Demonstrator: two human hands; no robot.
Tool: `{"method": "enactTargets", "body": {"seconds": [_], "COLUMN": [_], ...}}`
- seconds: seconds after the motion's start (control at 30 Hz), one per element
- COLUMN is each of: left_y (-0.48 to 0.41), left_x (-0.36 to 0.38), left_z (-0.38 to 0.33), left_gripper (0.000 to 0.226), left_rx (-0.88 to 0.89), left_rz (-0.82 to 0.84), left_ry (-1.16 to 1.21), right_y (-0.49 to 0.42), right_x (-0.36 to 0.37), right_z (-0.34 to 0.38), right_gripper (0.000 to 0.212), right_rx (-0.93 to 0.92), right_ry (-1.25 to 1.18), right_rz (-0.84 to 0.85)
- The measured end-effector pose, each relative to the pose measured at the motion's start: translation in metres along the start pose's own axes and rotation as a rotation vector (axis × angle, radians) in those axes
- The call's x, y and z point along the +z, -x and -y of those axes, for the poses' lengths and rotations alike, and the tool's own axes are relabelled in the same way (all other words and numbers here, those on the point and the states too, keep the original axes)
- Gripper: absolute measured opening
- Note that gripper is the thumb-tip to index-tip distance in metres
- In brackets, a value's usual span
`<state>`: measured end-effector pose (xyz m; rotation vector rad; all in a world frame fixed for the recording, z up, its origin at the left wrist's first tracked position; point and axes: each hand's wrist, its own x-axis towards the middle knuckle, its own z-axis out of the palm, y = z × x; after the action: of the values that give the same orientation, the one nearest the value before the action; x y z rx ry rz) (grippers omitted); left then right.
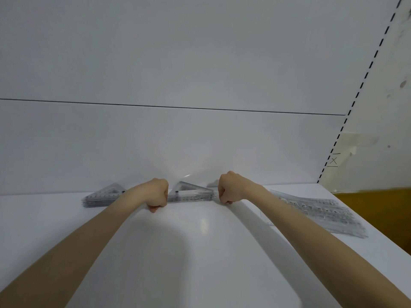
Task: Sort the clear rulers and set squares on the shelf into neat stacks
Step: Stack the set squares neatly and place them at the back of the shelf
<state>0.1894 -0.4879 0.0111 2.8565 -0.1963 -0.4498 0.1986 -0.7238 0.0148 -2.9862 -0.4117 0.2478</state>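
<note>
A white shelf (200,241) is running across the view, backed by a white panel (178,63) with a thin dark seam, and a slotted upright (364,76) is rising along the right, with a stained wall (387,130) beyond it. Three clear piles are lying far back on the shelf: a left stack (100,196) of set squares, a middle stack (191,193) of set squares, and a spread of rulers (322,214) fanning out loosely near the right edge. The left forearm is partly covering the left stack's right end. Both bare arms are reaching straight forward, knuckles up. The left hand (158,192) is sitting at the middle stack's left end and the right hand (231,187) at its right end, so the stack is lying between them, touching or nearly touching both. The fingers of each hand are curling into a closed fist; whether they are gripping the stack's ends I cannot tell, as they are tucked underneath. The rulers are lying just right of the right forearm, untouched.
</note>
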Motion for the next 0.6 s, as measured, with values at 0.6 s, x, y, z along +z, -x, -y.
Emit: {"method": "enactTargets", "body": {"seconds": [0.6], "left_y": [-0.007], "left_x": [0.008], "left_z": [0.006], "left_gripper": [0.034], "left_rx": [0.119], "left_rz": [-0.112], "left_ry": [-0.014], "right_y": [-0.010], "right_x": [0.012], "right_z": [0.008], "right_gripper": [0.031], "right_rx": [-0.070], "right_ry": [-0.088], "right_rz": [-0.100]}}
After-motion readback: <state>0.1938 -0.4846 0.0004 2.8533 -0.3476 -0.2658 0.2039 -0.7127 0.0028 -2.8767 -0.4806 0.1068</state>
